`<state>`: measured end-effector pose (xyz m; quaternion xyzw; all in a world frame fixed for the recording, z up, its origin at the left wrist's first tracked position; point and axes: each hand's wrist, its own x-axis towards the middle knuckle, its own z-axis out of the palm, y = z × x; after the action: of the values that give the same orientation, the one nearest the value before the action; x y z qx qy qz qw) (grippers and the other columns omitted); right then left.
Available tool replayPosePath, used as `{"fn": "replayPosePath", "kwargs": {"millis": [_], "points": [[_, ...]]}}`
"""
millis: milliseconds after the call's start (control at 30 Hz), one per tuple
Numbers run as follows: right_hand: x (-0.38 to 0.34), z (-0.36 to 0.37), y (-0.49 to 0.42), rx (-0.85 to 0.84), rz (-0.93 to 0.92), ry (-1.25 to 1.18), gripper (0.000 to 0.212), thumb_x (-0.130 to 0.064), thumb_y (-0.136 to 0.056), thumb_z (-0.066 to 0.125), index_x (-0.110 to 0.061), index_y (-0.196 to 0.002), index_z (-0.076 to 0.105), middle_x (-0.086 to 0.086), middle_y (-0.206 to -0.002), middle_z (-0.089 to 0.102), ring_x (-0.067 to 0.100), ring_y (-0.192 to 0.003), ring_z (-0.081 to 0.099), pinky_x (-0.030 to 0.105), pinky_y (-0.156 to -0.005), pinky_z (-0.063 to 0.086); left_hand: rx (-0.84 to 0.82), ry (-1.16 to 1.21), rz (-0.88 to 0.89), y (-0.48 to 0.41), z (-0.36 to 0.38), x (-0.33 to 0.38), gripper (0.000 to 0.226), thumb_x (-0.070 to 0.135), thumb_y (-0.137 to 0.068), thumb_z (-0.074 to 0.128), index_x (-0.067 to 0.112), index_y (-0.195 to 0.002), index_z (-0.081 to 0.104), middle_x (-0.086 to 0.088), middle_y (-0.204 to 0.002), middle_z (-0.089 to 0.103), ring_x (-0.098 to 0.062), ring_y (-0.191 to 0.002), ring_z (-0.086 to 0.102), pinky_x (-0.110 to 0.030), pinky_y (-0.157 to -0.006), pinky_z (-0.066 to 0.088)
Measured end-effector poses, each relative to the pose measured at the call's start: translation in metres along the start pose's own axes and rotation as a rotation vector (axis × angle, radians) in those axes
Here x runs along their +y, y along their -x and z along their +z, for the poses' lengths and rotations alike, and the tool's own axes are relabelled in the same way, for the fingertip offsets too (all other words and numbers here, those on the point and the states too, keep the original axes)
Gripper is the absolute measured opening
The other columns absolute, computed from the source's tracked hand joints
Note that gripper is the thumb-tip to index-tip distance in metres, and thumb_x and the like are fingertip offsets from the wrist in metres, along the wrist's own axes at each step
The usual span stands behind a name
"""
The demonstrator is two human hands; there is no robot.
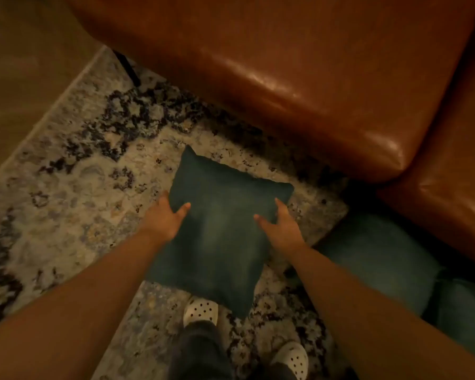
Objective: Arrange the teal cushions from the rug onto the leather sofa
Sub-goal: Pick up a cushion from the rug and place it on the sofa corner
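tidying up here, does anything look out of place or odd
Yes: teal cushions are off the sofa. The left hand and right hand grip one cushion over the rug; a second cushion lies wedged on the floor against the sofa.

Left hand (pixel 166 219) and right hand (pixel 281 229): fingers pass behind the side edges of the teal cushion (pixel 217 229), only thumbs and part of the fingers visible, so the grip underneath cannot be confirmed; cushion also covers part of one white shoe (pixel 200 311). Second cushion (pixel 379 259) partly behind the right forearm, and a third teal shape (pixel 464 319) cut by the right edge, outline unclear. Sofa (pixel 285 64) cut by top and right edges; rug (pixel 66 174) pattern soft and blurred, its far edge hidden under the sofa.
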<state>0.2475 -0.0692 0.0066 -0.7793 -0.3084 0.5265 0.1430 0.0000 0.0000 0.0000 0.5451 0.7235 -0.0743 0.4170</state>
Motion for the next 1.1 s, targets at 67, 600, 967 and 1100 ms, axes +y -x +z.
{"fn": "replayPosePath", "kwargs": {"millis": [67, 600, 967, 1100], "points": [[0.012, 0.016, -0.027, 0.004, 0.039, 0.006, 0.085, -0.044, -0.089, 0.062, -0.023, -0.153, 0.01, 0.008, -0.153, 0.032, 0.029, -0.135, 0.039, 0.038, -0.103, 0.04, -0.023, -0.025, 0.006, -0.03, 0.01, -0.012, 0.081, 0.053, -0.092, 0.047, 0.009, -0.151, 0.014, -0.017, -0.153, 0.03, -0.037, -0.136, 0.036, -0.043, -0.108, 0.031], [0.098, 0.074, -0.147, 0.252, 0.147, -0.338, 0.145, -0.061, -0.038, 0.086, -0.028, -0.152, 0.003, 0.001, -0.148, 0.036, 0.027, -0.134, 0.04, 0.042, -0.108, 0.038, -0.062, 0.45, -0.157, -0.157, 0.087, -0.081, 0.123, 0.089, -0.038, 0.058, 0.014, -0.135, 0.047, -0.007, -0.131, 0.057, -0.026, -0.107, 0.058, -0.036, -0.095, 0.045], [0.063, 0.049, -0.07, 0.207, -0.026, -0.446, 0.141, -0.061, -0.028, 0.088, -0.034, -0.146, 0.017, -0.008, -0.131, 0.047, 0.015, -0.112, 0.052, 0.034, -0.096, 0.046, 0.044, 0.625, -0.087, -0.064, 0.048, -0.086, 0.119, 0.094, -0.032, 0.058, 0.029, -0.132, 0.051, 0.005, -0.124, 0.061, -0.021, -0.111, 0.059, -0.032, -0.091, 0.048], [0.02, 0.021, -0.044, 0.22, -0.14, -0.409, 0.14, -0.064, -0.028, 0.088, -0.036, -0.146, 0.018, -0.011, -0.129, 0.048, 0.015, -0.117, 0.053, 0.04, -0.101, 0.046, 0.086, 0.688, -0.082, -0.034, 0.018, -0.071, 0.117, 0.094, -0.039, 0.056, 0.034, -0.138, 0.041, 0.004, -0.134, 0.055, -0.026, -0.117, 0.056, -0.04, -0.099, 0.043]]}}
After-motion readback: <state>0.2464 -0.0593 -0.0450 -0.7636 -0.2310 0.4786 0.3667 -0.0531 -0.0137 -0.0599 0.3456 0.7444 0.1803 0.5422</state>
